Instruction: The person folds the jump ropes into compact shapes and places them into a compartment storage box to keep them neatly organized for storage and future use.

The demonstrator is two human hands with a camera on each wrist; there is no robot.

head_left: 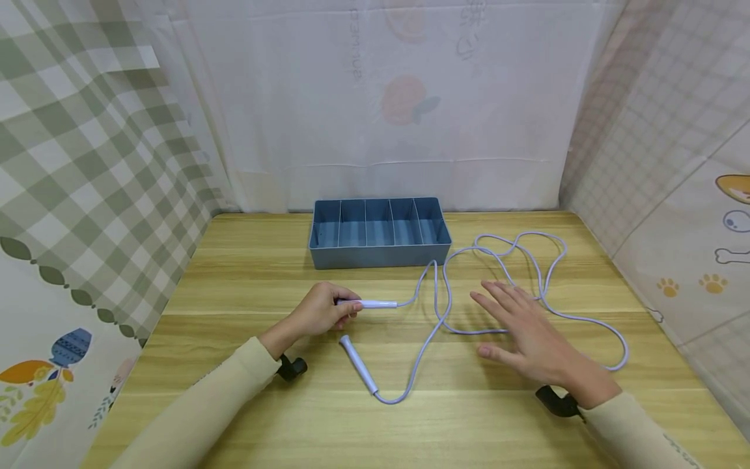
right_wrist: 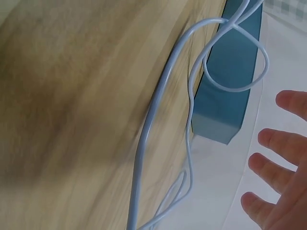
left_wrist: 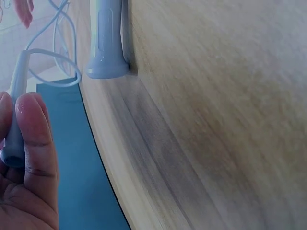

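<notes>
My left hand [head_left: 324,309] pinches one handle [head_left: 377,304] of a pale lavender jump rope between thumb and fingers. In the left wrist view that handle [left_wrist: 19,81] stands out past the thumb, its wider end near the palm. The second handle [head_left: 359,365] lies slantwise on the table, close to the left wrist; the left wrist view shows its flared end [left_wrist: 106,62]. From both handles the rope's cord [head_left: 448,293] runs right in loose loops. Over the loops my right hand [head_left: 527,332] is spread, holding nothing; its fingers [right_wrist: 280,146] are apart from the cord in the right wrist view.
A blue-grey box [head_left: 381,256] with several compartments stands at the back of the wooden table [head_left: 258,260]. Part of the cord comes close to its front right corner. Fabric curtains [head_left: 375,130] hang behind and along both sides.
</notes>
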